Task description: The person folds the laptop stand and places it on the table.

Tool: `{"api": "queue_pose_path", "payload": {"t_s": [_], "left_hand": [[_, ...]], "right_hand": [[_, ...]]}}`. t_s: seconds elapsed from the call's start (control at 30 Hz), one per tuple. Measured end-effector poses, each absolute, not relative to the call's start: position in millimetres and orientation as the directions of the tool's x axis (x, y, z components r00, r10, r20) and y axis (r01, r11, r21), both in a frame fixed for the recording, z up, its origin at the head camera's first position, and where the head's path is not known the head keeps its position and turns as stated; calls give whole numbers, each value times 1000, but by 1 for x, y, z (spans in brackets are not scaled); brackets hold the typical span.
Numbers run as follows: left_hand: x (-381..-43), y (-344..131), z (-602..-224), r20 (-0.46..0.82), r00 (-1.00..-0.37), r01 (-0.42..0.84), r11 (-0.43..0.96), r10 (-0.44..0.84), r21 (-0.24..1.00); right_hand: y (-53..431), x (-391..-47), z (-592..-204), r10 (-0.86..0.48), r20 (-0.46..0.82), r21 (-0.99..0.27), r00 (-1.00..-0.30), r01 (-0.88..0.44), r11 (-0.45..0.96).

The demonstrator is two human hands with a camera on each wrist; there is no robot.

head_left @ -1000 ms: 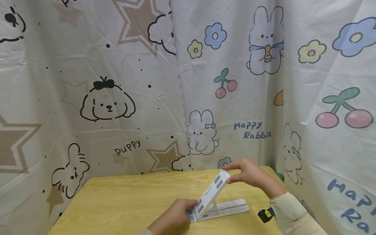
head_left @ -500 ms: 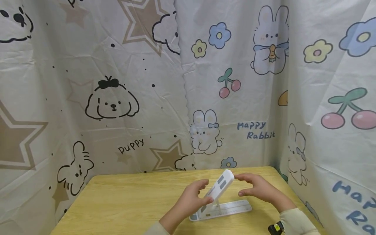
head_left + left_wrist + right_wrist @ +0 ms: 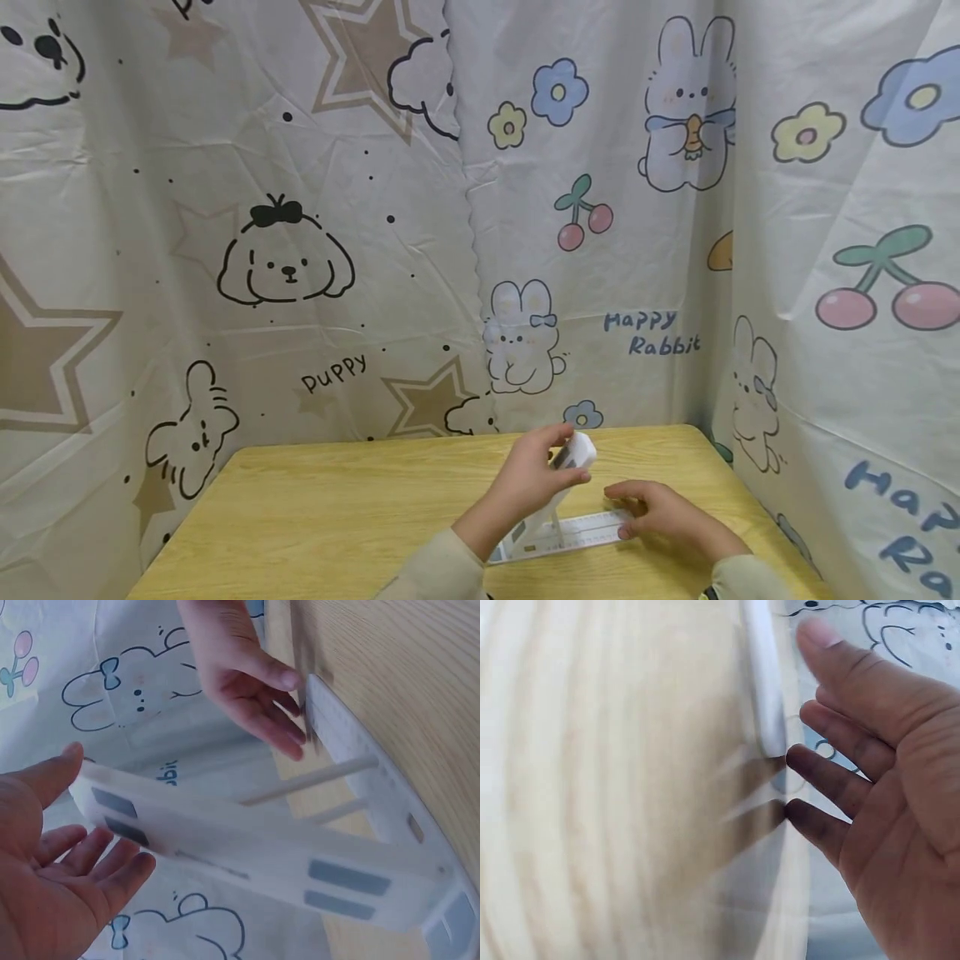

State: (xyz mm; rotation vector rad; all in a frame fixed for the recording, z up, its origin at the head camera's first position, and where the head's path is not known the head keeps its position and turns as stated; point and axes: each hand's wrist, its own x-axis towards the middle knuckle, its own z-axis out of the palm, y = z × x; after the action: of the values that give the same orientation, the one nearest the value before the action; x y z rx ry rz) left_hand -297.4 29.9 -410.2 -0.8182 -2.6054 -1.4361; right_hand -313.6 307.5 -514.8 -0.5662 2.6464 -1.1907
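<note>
A white folding stand (image 3: 592,530) with grey pads stands on the table in the head view. Its upper panel (image 3: 225,825) slants up from the long flat base, propped by two thin struts (image 3: 315,784). Around the raised end of that panel my left hand (image 3: 528,475) has its thumb on one edge and fingers on the other. My right hand (image 3: 671,517) is low at the base's right end, its fingers spread and thumb tip right at the base. In the right wrist view the fingers of the right hand (image 3: 900,780) are apart, and the base is a blurred white strip.
The yellow wood-grain table (image 3: 337,517) carries the stand on its right half. Behind and to the right hangs a pale curtain (image 3: 405,250) printed with puppies, rabbits and cherries. The table's far edge lies close to the curtain.
My left hand has moved from the hinge end up to the panel's raised end. My right hand has let go of that end and come down to the base.
</note>
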Motion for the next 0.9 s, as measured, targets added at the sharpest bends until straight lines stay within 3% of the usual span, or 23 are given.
{"api": "queue_pose_path", "payload": {"t_s": [0.1, 0.6, 0.77, 0.9], "left_hand": [[-299, 35, -411, 302, -861, 469, 409, 410, 783], [-303, 38, -414, 291, -865, 469, 451, 408, 759], [-310, 30, -415, 314, -818, 537, 442, 482, 719], [-318, 19, -415, 327, -755, 604, 411, 568, 682]], "right_hand": [[308, -312, -519, -405, -45, -767, -913, -228, 600], [305, -306, -522, -441, -22, -675, -897, -313, 669], [298, -304, -522, -407, -62, -682, -911, -259, 684], [290, -296, -520, -427, -57, -624, -902, -301, 721]]}}
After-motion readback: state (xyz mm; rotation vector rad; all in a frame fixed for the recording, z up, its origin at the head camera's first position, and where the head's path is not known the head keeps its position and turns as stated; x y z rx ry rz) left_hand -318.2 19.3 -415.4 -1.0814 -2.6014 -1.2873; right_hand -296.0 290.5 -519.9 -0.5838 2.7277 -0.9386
